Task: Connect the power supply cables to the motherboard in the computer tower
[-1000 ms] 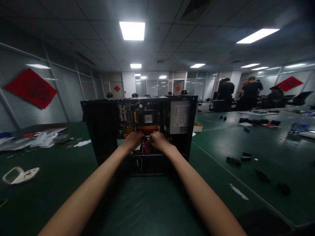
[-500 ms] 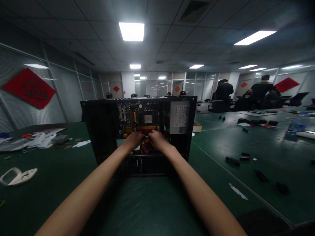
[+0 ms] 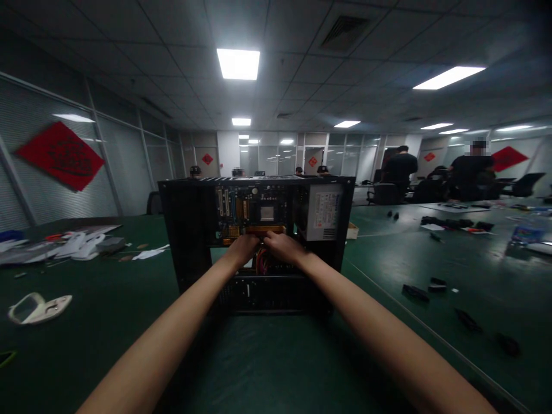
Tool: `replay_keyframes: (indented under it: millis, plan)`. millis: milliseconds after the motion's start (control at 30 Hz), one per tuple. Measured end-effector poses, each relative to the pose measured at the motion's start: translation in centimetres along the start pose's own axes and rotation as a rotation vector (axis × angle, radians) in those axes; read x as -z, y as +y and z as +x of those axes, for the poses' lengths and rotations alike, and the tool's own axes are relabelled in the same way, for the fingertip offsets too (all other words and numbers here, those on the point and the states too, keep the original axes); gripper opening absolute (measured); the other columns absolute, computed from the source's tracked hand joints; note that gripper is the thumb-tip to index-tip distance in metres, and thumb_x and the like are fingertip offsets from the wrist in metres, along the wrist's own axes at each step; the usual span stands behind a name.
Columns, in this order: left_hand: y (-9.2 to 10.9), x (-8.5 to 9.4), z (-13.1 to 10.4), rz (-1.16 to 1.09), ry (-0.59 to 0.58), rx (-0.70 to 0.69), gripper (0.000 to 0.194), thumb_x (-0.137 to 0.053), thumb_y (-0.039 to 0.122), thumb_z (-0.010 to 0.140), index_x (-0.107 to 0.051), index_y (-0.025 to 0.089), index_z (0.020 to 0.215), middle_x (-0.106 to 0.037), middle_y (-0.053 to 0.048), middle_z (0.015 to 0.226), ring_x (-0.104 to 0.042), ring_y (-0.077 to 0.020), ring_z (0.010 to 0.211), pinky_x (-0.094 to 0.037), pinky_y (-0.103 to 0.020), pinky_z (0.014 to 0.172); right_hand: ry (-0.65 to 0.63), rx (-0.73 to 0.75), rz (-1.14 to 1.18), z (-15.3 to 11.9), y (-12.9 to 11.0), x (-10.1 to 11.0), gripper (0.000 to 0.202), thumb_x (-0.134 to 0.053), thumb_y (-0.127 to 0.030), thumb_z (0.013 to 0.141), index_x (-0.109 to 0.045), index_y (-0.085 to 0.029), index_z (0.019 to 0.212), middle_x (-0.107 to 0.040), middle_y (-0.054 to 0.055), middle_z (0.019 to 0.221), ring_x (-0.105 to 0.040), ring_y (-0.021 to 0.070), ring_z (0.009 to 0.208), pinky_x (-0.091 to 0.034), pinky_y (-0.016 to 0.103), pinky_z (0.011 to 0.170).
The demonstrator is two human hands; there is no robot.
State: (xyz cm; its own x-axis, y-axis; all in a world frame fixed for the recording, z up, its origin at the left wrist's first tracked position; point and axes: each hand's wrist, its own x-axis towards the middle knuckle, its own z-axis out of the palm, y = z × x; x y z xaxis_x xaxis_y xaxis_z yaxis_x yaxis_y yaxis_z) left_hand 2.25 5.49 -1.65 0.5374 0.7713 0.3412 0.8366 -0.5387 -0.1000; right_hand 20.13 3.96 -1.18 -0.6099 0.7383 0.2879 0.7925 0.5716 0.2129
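A black computer case stands on the green table with its side uncovered towards me. Inside it are a motherboard with a square metal-topped chip and a silver power supply at upper right. Both hands reach in at the board's lower edge, right below the orange memory slots. My left hand and my right hand are closed, fingertips nearly meeting. Whatever is between the fingers is hidden. A bundle of coloured cables hangs just under the hands.
On the left lie papers and plastic scraps and a white plastic piece. Several small black parts are scattered on the right. An open box stands behind the case. People are at the far right.
The view has shifted, so the case and table things sit a little further right and lower. The hands stay at the same spot on the board, fingertips slightly closer together.
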Motion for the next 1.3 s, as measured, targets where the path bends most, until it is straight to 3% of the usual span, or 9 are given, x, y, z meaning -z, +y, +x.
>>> replay_keyframes:
  millis: [500,667,833,900,967,1033,1133,1167,1300]
  plan:
    - [0.2,0.0,-0.2,-0.065,0.025,0.041,0.025,-0.05,0.022,0.094,-0.074,0.018,0.103,-0.072,-0.015,0.107,-0.07,-0.0273,0.099,-0.053,-0.033,0.082,0.024,-0.005,-0.079,0.3,-0.4,-0.8,0.026,-0.037,-0.015,0.099,-0.056,-0.014,0.117,-0.056,0.015,0.119,-0.068,0.0253,0.095,-0.051,0.033,0.075]
    - [0.1,-0.3,-0.3,-0.096,0.041,0.036,0.023,-0.055,0.022,0.091,-0.074,0.017,0.101,-0.073,-0.014,0.103,-0.07,-0.0279,0.097,-0.053,-0.033,0.082,0.009,-0.034,-0.047,0.3,-0.2,-1.0,0.029,-0.036,-0.014,0.099,-0.055,-0.015,0.121,-0.054,0.016,0.125,-0.066,0.0258,0.101,-0.05,0.035,0.083]
    - [0.4,0.5,-0.7,-0.149,0.108,0.05,0.022,-0.055,0.019,0.09,-0.075,0.019,0.099,-0.075,-0.01,0.103,-0.07,-0.0249,0.098,-0.053,-0.032,0.084,0.011,-0.067,-0.009,0.2,-0.1,-0.9,0.028,-0.036,-0.017,0.1,-0.054,-0.015,0.122,-0.054,0.015,0.126,-0.064,0.0247,0.105,-0.049,0.034,0.087]
    - [0.8,1.5,-2.2,-0.196,0.22,0.077,0.024,-0.052,0.021,0.093,-0.074,0.019,0.102,-0.074,-0.009,0.107,-0.069,-0.0224,0.102,-0.053,-0.031,0.089,0.005,-0.095,-0.014,0.1,-0.1,-0.9,0.027,-0.036,-0.016,0.1,-0.054,-0.013,0.121,-0.054,0.016,0.126,-0.064,0.0247,0.106,-0.049,0.034,0.088]
    - [1.2,2.8,-5.4,-0.289,0.449,0.101,0.026,-0.05,0.025,0.095,-0.072,0.016,0.104,-0.074,-0.009,0.107,-0.069,-0.0204,0.101,-0.053,-0.031,0.091,0.001,-0.111,-0.026,0.1,-0.1,-0.8,0.027,-0.036,-0.014,0.1,-0.054,-0.011,0.119,-0.055,0.016,0.125,-0.064,0.0249,0.106,-0.05,0.034,0.086]
    - [1.0,4.2,-10.6,-0.354,0.662,0.045,0.023,-0.054,0.029,0.093,-0.072,0.017,0.101,-0.075,-0.007,0.099,-0.07,-0.0188,0.09,-0.055,-0.03,0.085,0.002,-0.114,-0.032,0.1,-0.1,-0.9,0.027,-0.036,-0.013,0.099,-0.055,-0.01,0.117,-0.056,0.016,0.123,-0.065,0.0248,0.104,-0.05,0.034,0.085]
    - [-1.4,5.7,-21.5,-0.211,0.678,-0.028,0.015,-0.059,0.03,0.087,-0.069,0.026,0.098,-0.075,0.001,0.092,-0.071,-0.0194,0.083,-0.058,-0.032,0.079,0.011,-0.115,-0.02,0.1,-0.2,-0.9,0.026,-0.037,-0.012,0.099,-0.057,-0.011,0.115,-0.057,0.015,0.122,-0.066,0.0249,0.102,-0.05,0.034,0.084]
    - [-2.9,6.1,-25.5,-0.141,0.652,0.049,0.014,-0.059,0.034,0.086,-0.068,0.03,0.096,-0.074,0.004,0.09,-0.07,-0.0206,0.082,-0.058,-0.034,0.078,0.015,-0.113,-0.008,0.1,-0.2,-0.9,0.025,-0.038,-0.012,0.098,-0.057,-0.011,0.114,-0.057,0.016,0.122,-0.066,0.0254,0.102,-0.05,0.035,0.085]
    - [-10.8,7.5,-39.9,0.136,0.503,0.812,0.041,-0.043,0.063,0.081,-0.056,0.039,0.112,-0.065,0.002,0.113,-0.065,-0.0356,0.1,-0.055,-0.053,0.088,0.023,-0.106,0.041,-0.1,-0.2,-1.0,0.022,-0.043,-0.014,0.097,-0.058,-0.011,0.113,-0.057,0.016,0.121,-0.065,0.0264,0.103,-0.047,0.034,0.085]
